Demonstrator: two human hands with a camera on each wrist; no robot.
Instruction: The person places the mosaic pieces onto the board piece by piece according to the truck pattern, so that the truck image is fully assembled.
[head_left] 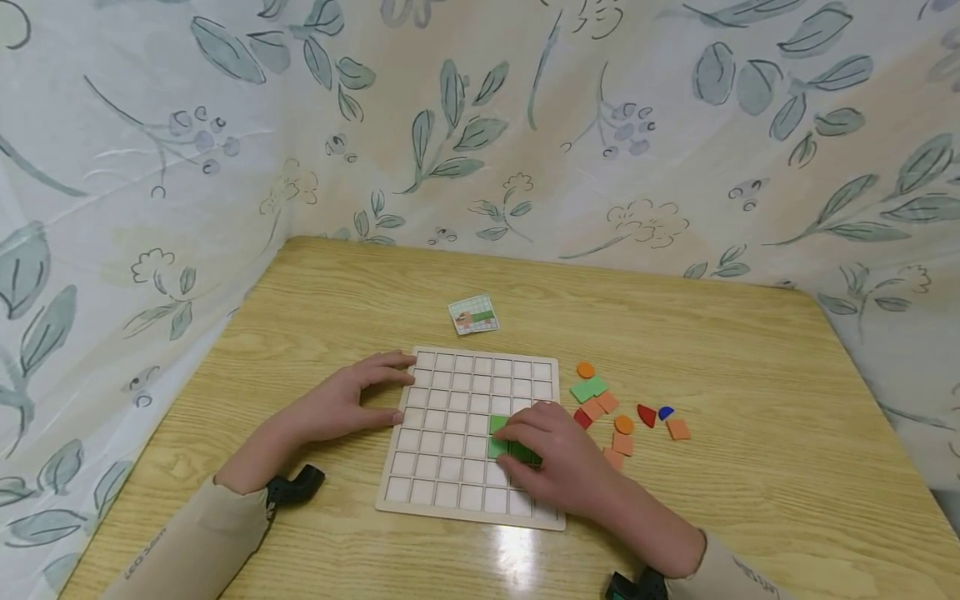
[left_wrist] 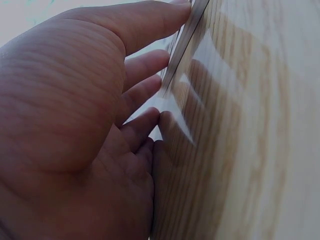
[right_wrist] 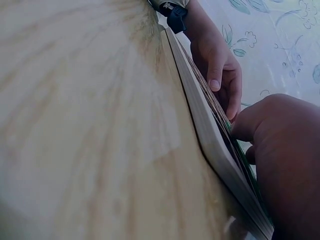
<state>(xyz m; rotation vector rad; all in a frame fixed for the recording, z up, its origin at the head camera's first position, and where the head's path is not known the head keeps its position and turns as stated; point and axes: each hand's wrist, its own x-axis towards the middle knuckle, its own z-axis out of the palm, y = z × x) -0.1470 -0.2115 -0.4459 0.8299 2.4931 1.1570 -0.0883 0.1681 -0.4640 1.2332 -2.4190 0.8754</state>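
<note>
A pale wooden grid board [head_left: 435, 442] lies on the table between the two hands. At its left edge rests my left hand [head_left: 345, 400], fingers extended and thumb spread apart; the left wrist view shows the fingertips [left_wrist: 162, 60] along the board's side. Over the lower right of the grid, my right hand [head_left: 558, 458] holds its thumb and fingers round a light green square tile [head_left: 497, 447]. Another light green tile [head_left: 498, 424] sits in the cell above it. Darker green tiles [head_left: 525, 454] show under the palm, partly hidden.
A small pattern card [head_left: 474, 316] lies behind the board. Loose pieces are scattered to the right: orange circles [head_left: 585, 369], orange squares [head_left: 678, 429], a light green piece [head_left: 588, 389], a red quarter-circle [head_left: 647, 415] and a blue half-circle [head_left: 666, 412]. Floral cloth [head_left: 480, 192] surrounds the table.
</note>
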